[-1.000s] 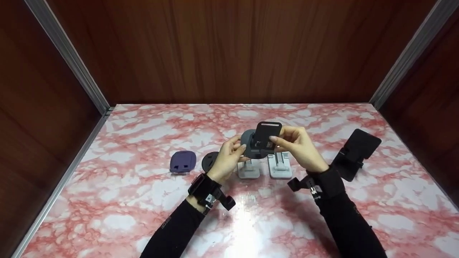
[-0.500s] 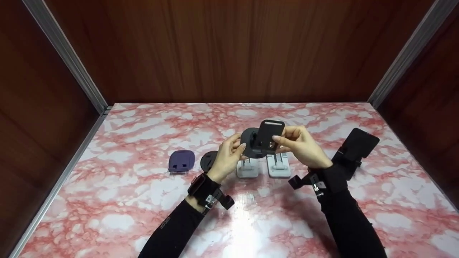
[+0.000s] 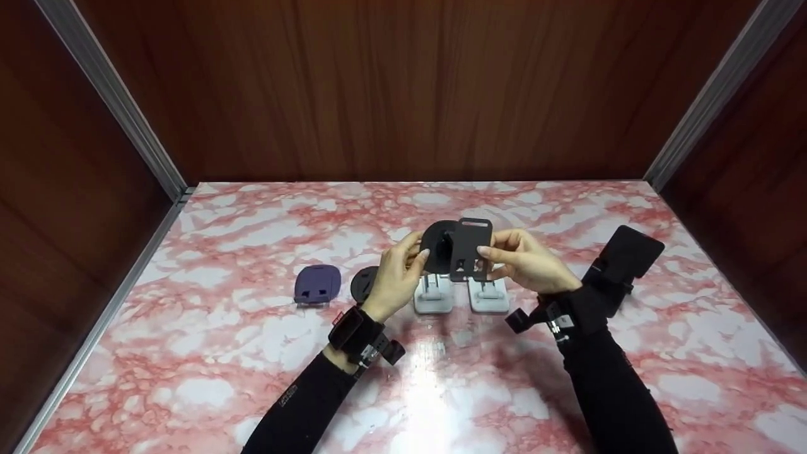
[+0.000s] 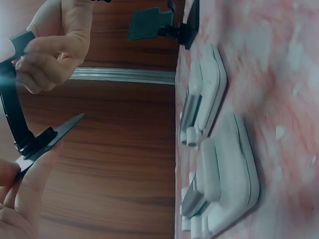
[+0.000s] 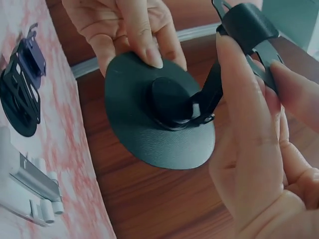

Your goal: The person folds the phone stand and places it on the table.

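Note:
Both hands hold one black phone stand (image 3: pixel 457 248) above the middle of the marble table (image 3: pixel 252 366). My left hand (image 3: pixel 398 272) pinches the stand's round base (image 5: pixel 157 122) by its rim. My right hand (image 3: pixel 520 260) grips the flat rectangular cradle plate (image 3: pixel 470 248), thumb and fingers on its edges. A short arm with a hinge (image 5: pixel 202 107) joins the plate to the base. In the left wrist view the stand (image 4: pixel 22 129) shows edge-on between the fingers.
Two folded white stands (image 3: pixel 434 295) (image 3: pixel 488 296) lie side by side under the hands. A folded black round stand (image 3: pixel 362 284) and a purple one (image 3: pixel 317 284) lie to the left. An unfolded black stand (image 3: pixel 621 261) stands at the right. Wooden walls enclose the table.
The stand has dropped slightly and the cradle plate has swung from tilted to nearly upright next to the round base. Both hands kept their hold.

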Action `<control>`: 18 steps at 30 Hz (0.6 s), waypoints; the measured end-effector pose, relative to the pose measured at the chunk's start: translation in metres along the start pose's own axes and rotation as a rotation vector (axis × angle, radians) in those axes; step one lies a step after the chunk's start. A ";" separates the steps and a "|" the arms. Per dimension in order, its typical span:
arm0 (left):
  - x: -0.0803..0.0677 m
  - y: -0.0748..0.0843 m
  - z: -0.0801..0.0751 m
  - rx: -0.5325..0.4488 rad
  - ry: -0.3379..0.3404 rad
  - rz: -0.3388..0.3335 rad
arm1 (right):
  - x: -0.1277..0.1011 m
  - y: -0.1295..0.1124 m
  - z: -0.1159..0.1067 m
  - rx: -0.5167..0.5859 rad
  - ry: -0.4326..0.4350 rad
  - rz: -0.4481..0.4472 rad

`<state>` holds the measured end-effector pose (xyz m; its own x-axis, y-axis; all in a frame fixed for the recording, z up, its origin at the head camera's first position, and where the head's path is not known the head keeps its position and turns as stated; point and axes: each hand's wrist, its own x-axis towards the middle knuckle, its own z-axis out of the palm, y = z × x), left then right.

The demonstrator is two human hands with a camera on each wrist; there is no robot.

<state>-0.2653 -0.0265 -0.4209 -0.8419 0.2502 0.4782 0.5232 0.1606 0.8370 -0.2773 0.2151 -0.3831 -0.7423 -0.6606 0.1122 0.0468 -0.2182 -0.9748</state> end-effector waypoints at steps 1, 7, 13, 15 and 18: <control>0.000 0.001 -0.001 0.029 0.006 0.026 | 0.000 0.001 -0.001 0.008 -0.018 0.007; -0.001 0.002 -0.005 0.194 0.036 0.187 | 0.003 0.008 -0.003 0.068 -0.103 0.057; -0.001 0.001 -0.005 0.305 0.075 0.338 | 0.006 0.015 -0.003 0.105 -0.140 0.105; -0.002 0.001 -0.004 0.334 0.091 0.381 | 0.006 0.016 -0.003 0.112 -0.155 0.118; -0.001 0.000 -0.003 0.358 0.107 0.419 | 0.006 0.016 -0.002 0.124 -0.167 0.126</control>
<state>-0.2649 -0.0301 -0.4210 -0.5517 0.2672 0.7901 0.8123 0.3873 0.4362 -0.2828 0.2093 -0.3985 -0.6055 -0.7953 0.0316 0.2216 -0.2065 -0.9530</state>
